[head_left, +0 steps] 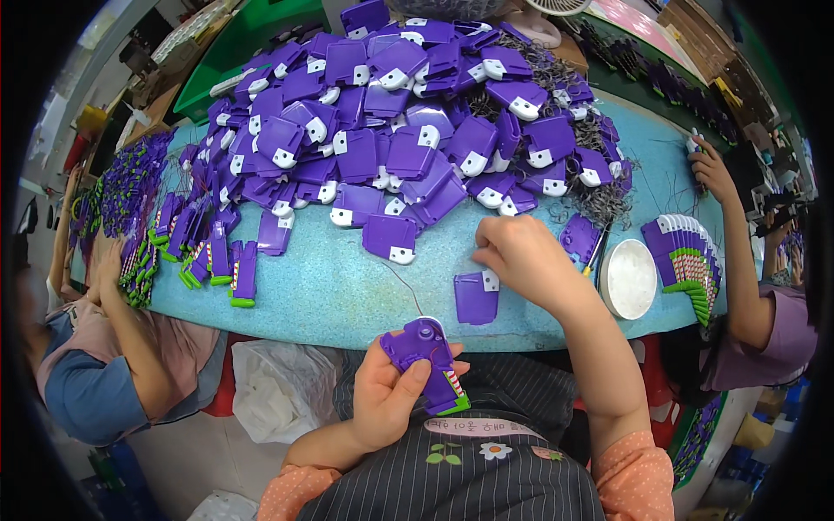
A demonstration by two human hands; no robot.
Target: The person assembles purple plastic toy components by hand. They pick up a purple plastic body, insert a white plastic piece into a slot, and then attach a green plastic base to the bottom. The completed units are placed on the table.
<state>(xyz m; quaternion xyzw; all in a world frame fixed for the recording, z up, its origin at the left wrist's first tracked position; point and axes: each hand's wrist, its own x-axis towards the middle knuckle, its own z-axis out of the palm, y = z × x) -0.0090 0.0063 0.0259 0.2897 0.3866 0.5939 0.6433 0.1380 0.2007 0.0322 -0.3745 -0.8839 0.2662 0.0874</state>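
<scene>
My left hand [393, 386] is closed around a purple plastic shell [419, 349] with a green end and a red-and-white striped strip, held low in front of my apron. From its top a thin reddish wire [405, 285] runs up toward the table. My right hand [526, 260] is over the table, its fingers curled together; whether anything small is pinched in them is hidden. Just below those fingers lies a single flat purple panel [475, 300] with a white corner. Another such panel [388, 238] lies at the near edge of the heap.
A large heap of purple panels [347, 161] covers the table's middle. Dark wire rings [599, 204] lie beside it. At right are a white bowl [629, 280], a purple piece [579, 237] and a fanned row of shells [683, 258]. Co-workers' arms [139, 347] [749, 252] reach in from both sides.
</scene>
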